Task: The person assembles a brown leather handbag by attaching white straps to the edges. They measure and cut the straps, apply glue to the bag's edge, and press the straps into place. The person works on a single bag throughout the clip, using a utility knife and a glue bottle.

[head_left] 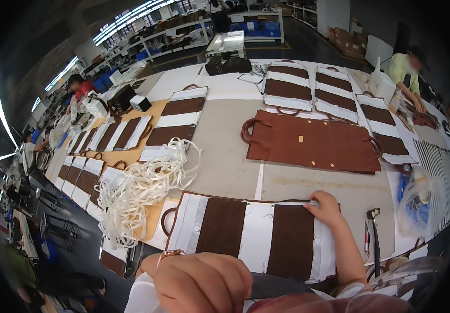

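Note:
A bag panel [222,227] lies in front of me, wrong side up, with dark brown and white bands and a brown loop handle [167,221] at its left end. My right hand [327,210] is at the panel's far edge near its right end, thumb and fingers pinched on it. My left hand [201,281], with a band at the wrist, is curled into a fist close to me, over the panel's near side; whatever is inside it is hidden. Left of the panel lies a tangled heap of white tape [136,195].
A larger reddish-brown bag piece [308,138] with handles lies beyond the panel. Banded panels [287,88] lie at the far right, others [105,133] at the left. A hammer [375,235] and a thin red tool [366,237] lie at right. Co-workers [404,70] stand around the table.

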`<state>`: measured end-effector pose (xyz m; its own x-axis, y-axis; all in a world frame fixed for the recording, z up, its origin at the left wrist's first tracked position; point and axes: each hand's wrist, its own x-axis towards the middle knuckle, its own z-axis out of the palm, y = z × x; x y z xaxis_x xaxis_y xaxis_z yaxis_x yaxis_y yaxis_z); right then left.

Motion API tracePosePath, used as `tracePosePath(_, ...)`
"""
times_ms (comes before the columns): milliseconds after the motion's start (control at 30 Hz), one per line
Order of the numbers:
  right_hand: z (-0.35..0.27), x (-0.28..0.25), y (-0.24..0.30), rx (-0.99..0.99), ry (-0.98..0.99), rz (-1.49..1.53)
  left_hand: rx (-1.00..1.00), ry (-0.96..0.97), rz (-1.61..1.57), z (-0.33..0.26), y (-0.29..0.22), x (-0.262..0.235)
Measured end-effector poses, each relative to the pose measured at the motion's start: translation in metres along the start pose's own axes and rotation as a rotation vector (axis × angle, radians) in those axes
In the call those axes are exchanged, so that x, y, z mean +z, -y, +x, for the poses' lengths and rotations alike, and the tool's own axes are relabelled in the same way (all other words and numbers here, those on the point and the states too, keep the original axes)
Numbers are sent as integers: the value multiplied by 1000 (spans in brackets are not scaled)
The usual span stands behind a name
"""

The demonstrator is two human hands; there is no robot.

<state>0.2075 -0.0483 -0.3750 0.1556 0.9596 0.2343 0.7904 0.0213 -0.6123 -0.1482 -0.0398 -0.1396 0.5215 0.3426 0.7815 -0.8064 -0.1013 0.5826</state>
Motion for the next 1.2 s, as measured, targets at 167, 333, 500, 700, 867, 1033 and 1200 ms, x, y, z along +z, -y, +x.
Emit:
tracePosePath(167, 1, -5, 5, 17, 27, 5, 10, -98, 20, -2, 3, 4)
tracePosePath(333, 1, -2, -3, -9, 14, 11, 15, 19, 67, 14, 14, -1)
tracePosePath(500, 0, -3, -3, 13, 32, 8, -7, 35, 24, 7, 14, -5)
tracePosePath(700, 1, -2, -1, 44, 40, 34, -128, -210, 77, 5, -5, 24)
tracePosePath(867, 0, -4, -2, 25, 36, 22, -71, 78, 53, -4, 4, -4)
tracePosePath(1033, 0, -5, -2, 33, 42, 21, -91, 61, 32, -2, 3, -1)
tracePosePath(1200, 0, -4, 2, 16, 42, 50, -71, -69, 34, -10, 14, 14)
